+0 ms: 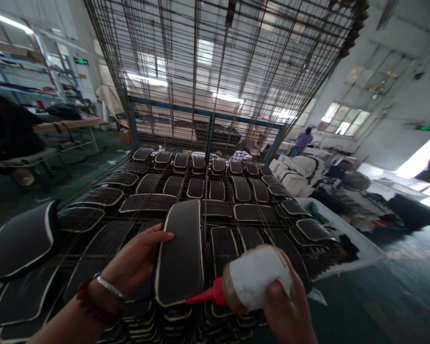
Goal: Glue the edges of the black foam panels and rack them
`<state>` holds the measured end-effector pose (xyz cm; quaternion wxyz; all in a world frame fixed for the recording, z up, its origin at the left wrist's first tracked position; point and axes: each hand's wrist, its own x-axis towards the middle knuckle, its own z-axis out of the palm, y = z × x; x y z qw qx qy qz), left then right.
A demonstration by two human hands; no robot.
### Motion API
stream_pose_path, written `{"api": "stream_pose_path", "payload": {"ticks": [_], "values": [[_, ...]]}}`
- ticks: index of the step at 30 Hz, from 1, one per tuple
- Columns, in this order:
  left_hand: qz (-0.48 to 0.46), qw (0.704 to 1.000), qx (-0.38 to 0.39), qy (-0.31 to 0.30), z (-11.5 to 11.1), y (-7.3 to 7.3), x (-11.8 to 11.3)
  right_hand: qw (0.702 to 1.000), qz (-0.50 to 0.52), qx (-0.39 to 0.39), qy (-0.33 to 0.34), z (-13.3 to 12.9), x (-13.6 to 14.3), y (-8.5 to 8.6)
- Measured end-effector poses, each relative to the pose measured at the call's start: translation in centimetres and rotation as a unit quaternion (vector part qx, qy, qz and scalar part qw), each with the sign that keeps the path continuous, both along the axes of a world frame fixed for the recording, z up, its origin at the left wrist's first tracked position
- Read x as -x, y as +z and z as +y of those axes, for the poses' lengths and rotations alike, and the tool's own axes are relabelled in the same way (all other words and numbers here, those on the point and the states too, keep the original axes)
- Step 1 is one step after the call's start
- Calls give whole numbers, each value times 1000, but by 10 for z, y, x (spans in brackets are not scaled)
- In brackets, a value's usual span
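Observation:
My left hand [143, 258] grips a dark, rounded rectangular pad [182, 248] by its left edge, thumb on its face. A pale line of glue runs around the pad's border. My right hand [286, 296] is wrapped around a glue bottle [254, 279] with a white wrapping and a red nozzle [206, 295]. The bottle lies tilted sideways, its nozzle tip at the pad's bottom edge. Beneath the held pad, many similar dark pads with pale borders lie in rows on a wire rack [79, 258].
A raised stack of wire mesh racks [215, 62] leans above the pads. At far left a curved pad [21, 239] sticks out. To the right are a white bin [365, 255] and white bundles [297, 169]. A person in purple [303, 139] is in the background.

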<state>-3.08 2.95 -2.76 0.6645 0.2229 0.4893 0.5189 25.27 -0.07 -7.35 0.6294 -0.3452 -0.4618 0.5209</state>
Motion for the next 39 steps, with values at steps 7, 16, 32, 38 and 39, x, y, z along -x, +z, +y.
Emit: {"api": "stream_pose_path", "payload": {"ticks": [7, 16, 32, 38, 39], "values": [[-38, 998, -6, -48, -7, -10, -27, 989, 127, 58, -44, 50, 23, 21], [-81, 991, 5, -110, -13, -12, -44, 993, -17, -97, -70, 91, 5, 26], [-59, 993, 13, -101, -6, -6, -33, 987, -89, -123, -52, 70, -25, 37], [-46, 996, 1, -83, 2, -11, -28, 992, 99, 80, 2, 53, -4, 21], [-49, 995, 1, -84, 3, -12, -27, 978, 158, 133, 10, 53, -4, 19]]}}
